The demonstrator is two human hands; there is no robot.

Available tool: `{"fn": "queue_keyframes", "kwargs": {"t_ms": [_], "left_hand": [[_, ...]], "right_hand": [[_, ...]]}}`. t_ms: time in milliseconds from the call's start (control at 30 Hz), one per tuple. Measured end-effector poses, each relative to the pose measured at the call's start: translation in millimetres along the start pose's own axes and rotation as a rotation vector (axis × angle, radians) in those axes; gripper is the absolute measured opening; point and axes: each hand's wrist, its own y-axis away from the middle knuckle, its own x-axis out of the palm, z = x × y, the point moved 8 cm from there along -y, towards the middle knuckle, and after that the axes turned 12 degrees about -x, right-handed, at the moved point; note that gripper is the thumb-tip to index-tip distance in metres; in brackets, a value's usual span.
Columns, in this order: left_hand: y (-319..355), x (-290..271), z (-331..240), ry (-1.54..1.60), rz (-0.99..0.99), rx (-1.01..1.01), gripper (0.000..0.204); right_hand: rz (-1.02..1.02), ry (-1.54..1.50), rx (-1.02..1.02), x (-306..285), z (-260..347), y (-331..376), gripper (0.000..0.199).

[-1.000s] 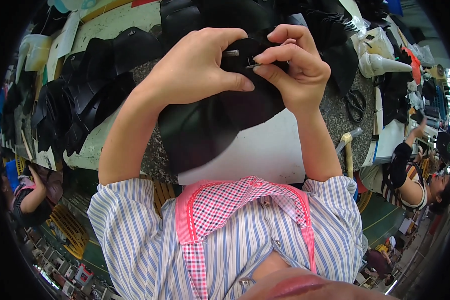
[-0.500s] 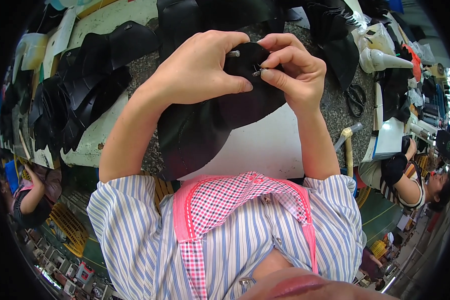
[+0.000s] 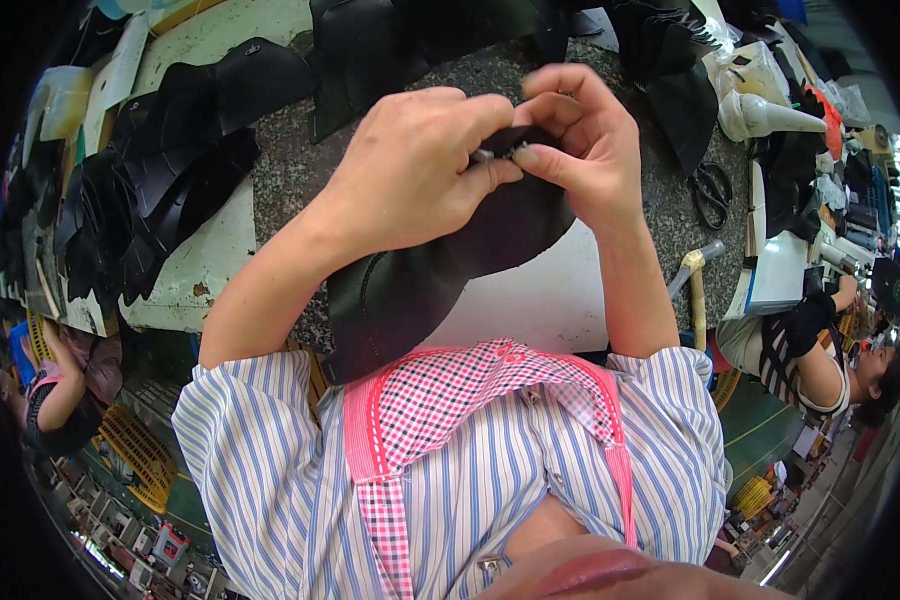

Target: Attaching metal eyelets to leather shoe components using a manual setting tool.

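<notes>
A curved black leather-like piece [image 3: 410, 295] with a line of stitching spans from my apron up to my two hands. My left hand [image 3: 410, 165] is closed, with thumb and fingers on the upper part of this piece. A short grey metal pin or rod [image 3: 483, 156] sticks out between those fingers. Opposite it, my right hand [image 3: 595, 150] pinches the folded upper edge between thumb and curled fingers. A small shiny metal fitting [image 3: 518, 150] shows at the right thumb tip; its exact kind is hidden.
Stacks of black cut pieces [image 3: 160, 190] lie at the left, with more [image 3: 670, 110] at the far right. Black-handled scissors [image 3: 711, 197] and a taped hammer-like tool [image 3: 697, 285] rest on the right. A white cone-shaped bottle [image 3: 770, 118] lies beyond. Co-workers sit at both sides.
Both hands have drawn together, and the leather-like piece's upper edge is now folded between them. My left hand has come down slightly and closed around the metal pin.
</notes>
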Motion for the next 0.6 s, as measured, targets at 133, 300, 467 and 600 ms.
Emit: {"fn": "queue_keyframes", "kwargs": {"t_ms": [133, 300, 467, 600], "left_hand": [[10, 4, -14, -0.164, -0.122, 0.269, 0.02], [24, 12, -12, -0.321, -0.289, 0.354, 0.02], [33, 5, 3, -0.207, -0.493, 0.327, 0.018], [22, 5, 19, 0.021, -0.344, 0.238, 0.024]], "right_hand": [[0.006, -0.079, 0.196, 3, -12, 13, 0.025], [-0.186, 0.078, -0.071, 0, 7, 25, 0.016], [-0.013, 0.16, -0.175, 10, 13, 20, 0.018], [0.21, 0.229, -0.161, 14, 20, 3, 0.017]]}}
